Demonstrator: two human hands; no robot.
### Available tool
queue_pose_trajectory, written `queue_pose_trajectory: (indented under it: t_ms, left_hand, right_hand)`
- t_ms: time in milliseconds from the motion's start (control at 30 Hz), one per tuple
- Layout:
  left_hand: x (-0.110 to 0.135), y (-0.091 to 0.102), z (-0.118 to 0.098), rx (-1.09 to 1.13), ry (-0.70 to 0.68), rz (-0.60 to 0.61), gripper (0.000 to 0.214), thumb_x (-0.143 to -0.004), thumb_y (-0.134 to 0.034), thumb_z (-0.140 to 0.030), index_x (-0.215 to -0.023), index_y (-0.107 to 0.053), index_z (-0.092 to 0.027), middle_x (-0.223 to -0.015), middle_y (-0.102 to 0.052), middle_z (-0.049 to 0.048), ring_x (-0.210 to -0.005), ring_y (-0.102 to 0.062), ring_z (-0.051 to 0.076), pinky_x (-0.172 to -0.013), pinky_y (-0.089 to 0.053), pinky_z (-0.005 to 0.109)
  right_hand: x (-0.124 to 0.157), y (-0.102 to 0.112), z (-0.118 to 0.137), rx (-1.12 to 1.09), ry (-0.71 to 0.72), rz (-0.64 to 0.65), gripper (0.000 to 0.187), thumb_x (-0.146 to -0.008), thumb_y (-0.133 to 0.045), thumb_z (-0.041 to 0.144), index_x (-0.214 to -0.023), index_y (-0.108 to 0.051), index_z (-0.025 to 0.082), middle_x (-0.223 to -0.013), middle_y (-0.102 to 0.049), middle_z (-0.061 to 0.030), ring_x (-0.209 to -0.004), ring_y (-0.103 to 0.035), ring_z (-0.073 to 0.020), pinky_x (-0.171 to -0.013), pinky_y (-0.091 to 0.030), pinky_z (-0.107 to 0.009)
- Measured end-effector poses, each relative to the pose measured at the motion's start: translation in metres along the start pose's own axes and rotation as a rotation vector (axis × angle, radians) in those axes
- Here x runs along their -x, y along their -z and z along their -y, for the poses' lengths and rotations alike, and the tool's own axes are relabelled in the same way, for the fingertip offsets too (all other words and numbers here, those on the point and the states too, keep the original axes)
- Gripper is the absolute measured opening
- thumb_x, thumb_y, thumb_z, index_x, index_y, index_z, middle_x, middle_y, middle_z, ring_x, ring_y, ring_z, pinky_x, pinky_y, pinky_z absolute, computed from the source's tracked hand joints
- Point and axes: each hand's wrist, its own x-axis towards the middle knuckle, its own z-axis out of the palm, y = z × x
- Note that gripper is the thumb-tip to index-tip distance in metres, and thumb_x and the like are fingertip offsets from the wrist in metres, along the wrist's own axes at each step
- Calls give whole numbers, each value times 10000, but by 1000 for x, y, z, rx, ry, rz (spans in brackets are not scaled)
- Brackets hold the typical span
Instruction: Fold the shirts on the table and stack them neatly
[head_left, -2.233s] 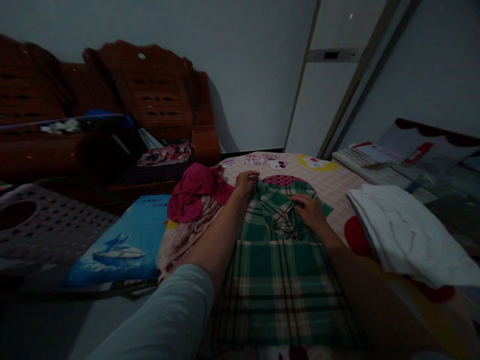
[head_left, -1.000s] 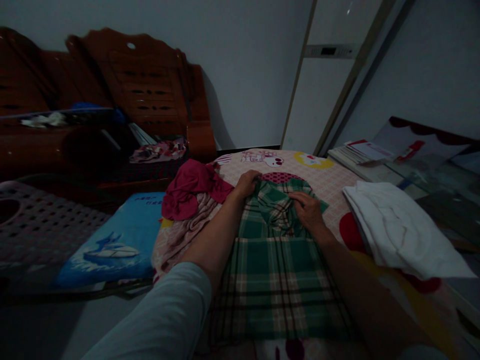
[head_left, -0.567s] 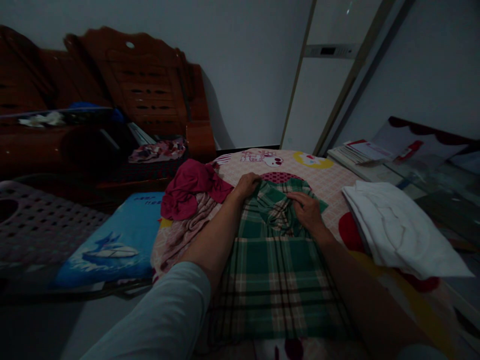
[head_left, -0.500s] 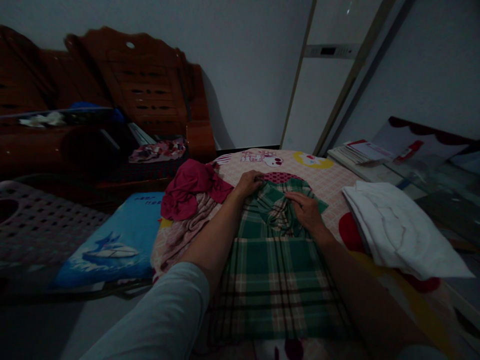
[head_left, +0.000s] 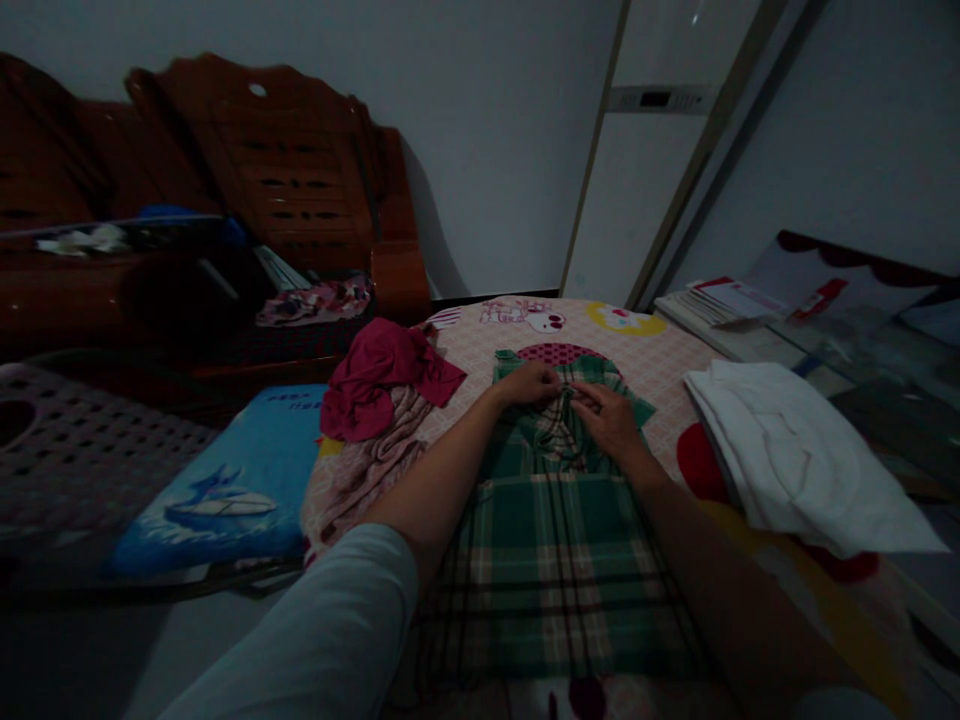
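Note:
A green plaid shirt (head_left: pixel 559 560) lies spread in front of me, its lower part flat and its far end bunched near the collar. My left hand (head_left: pixel 531 383) pinches the cloth at the middle of that far end. Close beside it, my right hand (head_left: pixel 606 415) grips the same bunched part, thumb and fingers together. The fingertips of both hands almost meet there. Whatever small detail sits between them is too dark to make out.
Left of the shirt lie a crumpled magenta garment (head_left: pixel 382 375) and a pink knitted cloth (head_left: pixel 375 465). A blue cushion (head_left: pixel 225 490) is farther left. Folded white cloth (head_left: pixel 795 450) sits at right on the patterned cover (head_left: pixel 480 345). A wooden bench (head_left: pixel 277 170) stands behind.
My left hand has moved right, from the shirt's far left corner to its middle, close to my right hand. My right hand stays nearly in place.

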Motion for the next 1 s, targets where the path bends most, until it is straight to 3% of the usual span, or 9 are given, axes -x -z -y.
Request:
queue_pose_trajectory:
  t_ms: [100,200,367,567,800,900,1000]
  left_hand:
    - [1,4,1,166,11,53,189,-770,-603,-299,-670,-585,-140,-525,-539,-41,-485,-522,89,-506,-429,183]
    - [3,5,-1,248,-4,69,227,-751,-647,-342,-674,-581,-139,-541,-531,-43,-492,-513,85,-510,-445,187]
    - [3,6,1,300,56,-9,176,-718,-656,-280,-663,-560,-144,-543,-518,-51,-486,-491,70,-494,-436,168]
    - [2,9,6,315,143,-103,139,-699,-602,-222,-611,-520,-152,-517,-484,-51,-451,-460,66,-457,-397,167]
    - [4,11,5,258,142,-99,231,-726,-611,-251,-555,-486,-159,-467,-410,-58,-417,-394,58,-428,-330,167]
    - [7,10,1,312,118,-65,215,-751,-646,-277,-609,-557,-143,-509,-490,-42,-454,-457,64,-469,-382,171]
    - [9,7,-9,437,109,85,146,-750,-701,-263,-814,-684,-134,-755,-689,40,-657,-627,109,-626,-502,211]
  right_hand:
    - [-2,-3,2,-12,-35,55,374,-826,-630,334,-1180,-681,225,-813,-706,-46,-657,-627,-202,-669,-547,-360]
    - [-4,-6,3,-10,-73,100,462,-798,-595,241,-1256,-640,203,-739,-682,-21,-609,-600,-183,-649,-521,-331]
    - [-3,-4,3,37,-148,18,557,-686,-522,154,-1224,-661,193,-646,-647,16,-576,-580,-166,-608,-486,-285]
    - [1,-2,2,168,-228,5,379,-696,-527,171,-1009,-734,222,-631,-657,-7,-606,-611,-203,-607,-488,-304]
    - [6,-7,-5,370,-133,-1,226,-742,-627,227,-896,-785,271,-777,-755,-54,-741,-680,-248,-681,-518,-344]
    - [6,-6,-3,433,-198,29,175,-754,-662,259,-877,-787,249,-722,-738,-84,-760,-690,-270,-708,-517,-358]
    - [4,-3,2,455,-245,73,174,-780,-652,285,-893,-767,219,-738,-726,-119,-783,-690,-310,-733,-511,-397]
